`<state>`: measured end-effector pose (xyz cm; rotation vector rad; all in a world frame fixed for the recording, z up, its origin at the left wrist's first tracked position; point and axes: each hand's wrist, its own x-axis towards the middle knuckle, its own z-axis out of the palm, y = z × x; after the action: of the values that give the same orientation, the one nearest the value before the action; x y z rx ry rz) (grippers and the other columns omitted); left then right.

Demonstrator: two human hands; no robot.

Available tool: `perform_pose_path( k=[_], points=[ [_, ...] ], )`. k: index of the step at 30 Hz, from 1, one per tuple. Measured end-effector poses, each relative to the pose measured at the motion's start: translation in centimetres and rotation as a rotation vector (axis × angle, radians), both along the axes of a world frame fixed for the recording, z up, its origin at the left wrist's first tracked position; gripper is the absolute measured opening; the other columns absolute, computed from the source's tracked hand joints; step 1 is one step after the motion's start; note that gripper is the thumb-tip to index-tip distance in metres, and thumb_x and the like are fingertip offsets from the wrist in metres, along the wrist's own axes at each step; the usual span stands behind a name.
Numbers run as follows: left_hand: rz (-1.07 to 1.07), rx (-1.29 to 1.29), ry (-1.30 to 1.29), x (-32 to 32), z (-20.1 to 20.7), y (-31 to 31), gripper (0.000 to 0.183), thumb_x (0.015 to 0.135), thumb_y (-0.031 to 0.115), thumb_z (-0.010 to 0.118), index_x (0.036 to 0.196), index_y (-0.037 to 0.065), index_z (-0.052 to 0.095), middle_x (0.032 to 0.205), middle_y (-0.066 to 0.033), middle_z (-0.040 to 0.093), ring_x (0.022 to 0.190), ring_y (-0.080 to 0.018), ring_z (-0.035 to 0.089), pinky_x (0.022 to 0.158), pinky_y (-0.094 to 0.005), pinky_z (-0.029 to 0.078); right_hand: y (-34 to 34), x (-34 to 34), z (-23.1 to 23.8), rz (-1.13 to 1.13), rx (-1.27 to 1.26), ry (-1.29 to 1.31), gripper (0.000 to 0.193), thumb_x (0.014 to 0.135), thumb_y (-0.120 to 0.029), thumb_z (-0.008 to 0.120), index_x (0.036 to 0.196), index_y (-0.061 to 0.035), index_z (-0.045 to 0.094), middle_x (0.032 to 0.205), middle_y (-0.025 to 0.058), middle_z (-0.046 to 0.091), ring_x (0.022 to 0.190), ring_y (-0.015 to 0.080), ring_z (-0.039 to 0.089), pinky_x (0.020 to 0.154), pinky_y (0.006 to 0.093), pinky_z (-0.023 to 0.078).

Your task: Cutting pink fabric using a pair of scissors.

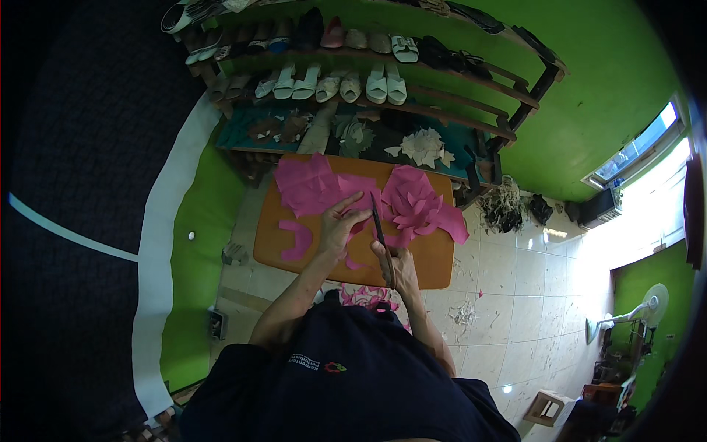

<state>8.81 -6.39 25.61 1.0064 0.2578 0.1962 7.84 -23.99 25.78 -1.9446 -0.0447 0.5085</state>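
Scissors (378,221) in curled right hand (399,267) point to 12 o'clock; left hand (339,227) half spread at pink sheet (358,184), grip unclear. Keep flat, snip slowly.

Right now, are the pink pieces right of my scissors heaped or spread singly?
Heaped: the pink pieces overlap in layers on the orange table, edges pointing different ways.

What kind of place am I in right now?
Probably a small shoemaking workshop, though I can't be certain: there are rows of shoes on racks, cut pink pieces on the table by the scissors in your right hand, and scraps on the floor.
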Motion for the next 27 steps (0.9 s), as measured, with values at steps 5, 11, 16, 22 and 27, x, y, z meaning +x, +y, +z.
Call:
perform_pose_path(
  k=[5,11,16,22,27],
  points=[
    [-0.002,0.017,0.016,-0.1,0.7,0.3,0.051,0.084,-0.005,0.071,0.133,-0.004,0.055,0.089,-0.0066,0.07,0.082,-0.0113,0.068,0.077,-0.0237,0.055,0.0,-0.2,0.6,0.01,-0.023,-0.013,0.084,0.078,-0.073,0.067,0.065,0.009,0.063,0.049,0.0095,0.048,0.051,0.0187,0.051,0.055,0.0397,0.044],
    [0.065,0.024,0.026,0.0,0.2,0.5,0.05,0.083,-0.004,0.073,0.13,-0.004,0.058,0.091,-0.0067,0.07,0.082,-0.0118,0.068,0.077,-0.0234,0.054,-0.4,-0.7,0.4,-0.002,-0.029,0.001,0.079,0.078,-0.069,0.071,0.061,0.0073,0.062,0.046,0.006,0.046,0.05,0.0156,0.051,0.051,0.0366,0.041],
    [0.095,0.026,0.039,-0.1,0.3,-0.1,0.048,0.082,-0.002,0.074,0.128,-0.003,0.06,0.09,-0.0059,0.069,0.081,-0.0114,0.067,0.077,-0.0238,0.053,-0.5,-1.2,0.1,0.006,0.082,-0.008,0.071,0.081,-0.066,0.069,0.065,0.0022,0.061,0.05,0.0031,0.047,0.046,0.0134,0.05,0.047,0.0327,0.041],
    [0.006,0.038,0.041,-0.9,-0.3,-1.0,0.057,0.083,-0.002,0.074,0.136,-0.006,0.052,0.082,-0.0022,0.064,0.073,-0.0078,0.062,0.068,-0.0217,0.051,0.0,-0.6,0.4,-0.003,0.081,-0.085,0.072,0.082,-0.064,0.069,0.07,0.0072,0.066,0.051,0.0077,0.049,0.052,0.0172,0.048,0.054,0.0383,0.042],
    [-0.018,0.092,0.027,-0.9,-0.3,-0.4,0.059,0.083,-0.003,0.073,0.137,-0.007,0.05,0.081,-0.0017,0.064,0.073,-0.0076,0.062,0.069,-0.0214,0.051,-0.1,-0.6,1.6,0.012,0.07,-0.077,0.073,0.081,-0.065,0.071,0.072,0.0081,0.067,0.051,0.0101,0.05,0.053,0.0174,0.05,0.055,0.0392,0.042]
  ],
)
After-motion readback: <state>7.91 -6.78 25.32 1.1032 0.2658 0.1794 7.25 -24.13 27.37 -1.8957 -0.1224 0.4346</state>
